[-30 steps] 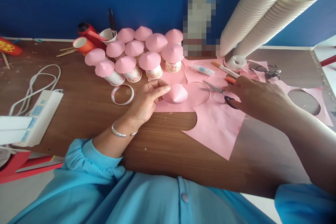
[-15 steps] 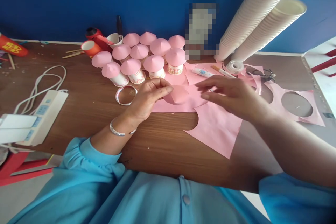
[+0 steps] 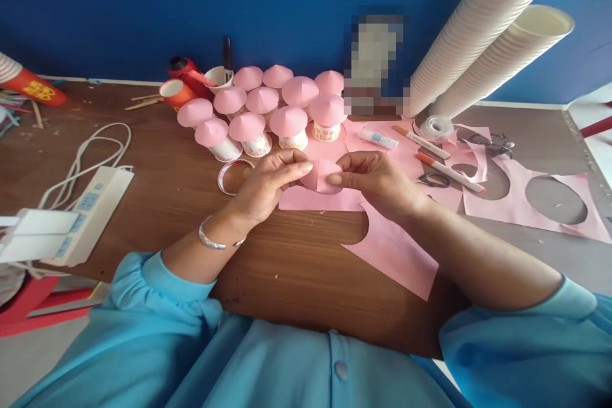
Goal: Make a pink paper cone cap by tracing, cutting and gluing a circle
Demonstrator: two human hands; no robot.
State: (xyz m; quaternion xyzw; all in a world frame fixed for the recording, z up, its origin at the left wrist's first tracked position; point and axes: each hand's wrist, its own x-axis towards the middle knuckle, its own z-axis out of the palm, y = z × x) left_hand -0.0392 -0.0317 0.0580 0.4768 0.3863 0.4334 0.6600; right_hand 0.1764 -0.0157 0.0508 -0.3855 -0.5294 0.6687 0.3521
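Observation:
A small pink paper cone (image 3: 319, 176) is pinched between both hands above the wooden table (image 3: 167, 204). My left hand (image 3: 268, 185) grips its left edge with fingers closed. From the right, my right hand (image 3: 380, 180) closes its fingertips on the other edge. Under them lie pink paper sheets (image 3: 392, 248) with round holes cut out. The scissors (image 3: 433, 180) rest on the paper just right of my right hand.
Several paper cups topped with pink cones (image 3: 268, 111) stand behind the hands. A cut cup rim (image 3: 234, 175), glue tube (image 3: 377, 138), two pens (image 3: 449, 172), tape roll (image 3: 436, 127) and two leaning stacks of white cups (image 3: 482, 32) lie around. A power strip (image 3: 90, 204) sits left.
My right hand let go of the scissors, left them on the paper, and came left to take the cone's right edge. My left hand kept its hold.

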